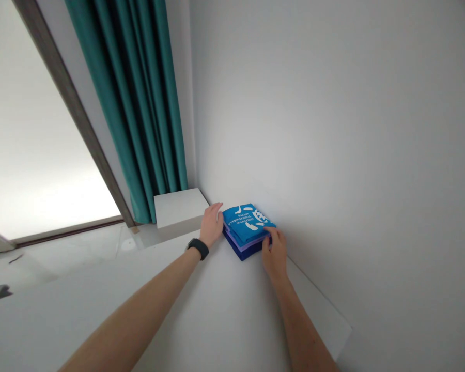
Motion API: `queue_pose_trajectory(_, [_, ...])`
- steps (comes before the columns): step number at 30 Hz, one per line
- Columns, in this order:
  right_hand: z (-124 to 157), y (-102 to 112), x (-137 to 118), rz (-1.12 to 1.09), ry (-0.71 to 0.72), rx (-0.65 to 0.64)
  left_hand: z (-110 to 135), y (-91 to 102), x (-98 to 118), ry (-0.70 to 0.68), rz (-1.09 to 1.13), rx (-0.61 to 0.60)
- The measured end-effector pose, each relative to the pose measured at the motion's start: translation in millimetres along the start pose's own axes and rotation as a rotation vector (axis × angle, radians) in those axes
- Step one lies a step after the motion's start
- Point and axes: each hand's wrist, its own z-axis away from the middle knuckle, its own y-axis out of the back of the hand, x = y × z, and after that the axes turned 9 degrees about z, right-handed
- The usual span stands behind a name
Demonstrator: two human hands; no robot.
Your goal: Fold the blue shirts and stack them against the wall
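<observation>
Small stack of folded garments (247,230) set on the white tabletop (201,305), pushed close to the plain white wall (333,129) near the room's corner. Top piece: bright blue folded T-shirt with white printed lettering (248,221); under it a lilac folded layer (243,239); at the bottom a dark navy folded layer (245,252).

Left hand (211,225) laid flat against the stack's left edge, fingers (217,208) held together and stretched along the side, touching the blue shirt. Black smartwatch (198,247) on the left wrist. Right hand (275,253) at the stack's near right corner, fingers (270,235) curled and pinching the edges of the folded layers there. Both bare forearms stretched out over the tabletop from the lower edge of the view.

Just beyond the left hand, a low white rectangular box-like block (178,206), standing at the foot of the wall. Behind it, teal pleated curtain (139,103) hanging full height. Further left, a large bright window with a grey-brown frame (77,113), and pale glossy floor (81,248) below it.
</observation>
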Motion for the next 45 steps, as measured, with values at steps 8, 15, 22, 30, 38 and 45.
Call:
queue_pose_trajectory(8, [7, -17, 2, 0.025, 0.246, -0.125, 46, -1.1, 49, -0.5, -0.391, -0.371])
queue_pose_trajectory(15, [9, -24, 3, -0.059, 0.235, -0.192, 52, -10.7, 51, -0.28, -0.339, -0.359])
queue_pose_trajectory(22, [9, -26, 4, -0.005, 0.177, -0.161, 59, -10.3, 40, -0.293, -0.288, -0.382])
queue_pose_trajectory(30, [2, -26, 32, 0.066, -0.029, -0.15, 59, -5.0, 37, -0.411, -0.339, -0.382])
queue_pose_trajectory(38, [6, -27, 17, 0.024, -0.074, -0.025, 19, -7.2, 42, -0.478, -0.446, -0.297])
queue_pose_trajectory(45, [15, -36, 4, 0.094, -0.024, -0.084, 3, -26.8, 37, -0.283, -0.572, -0.4])
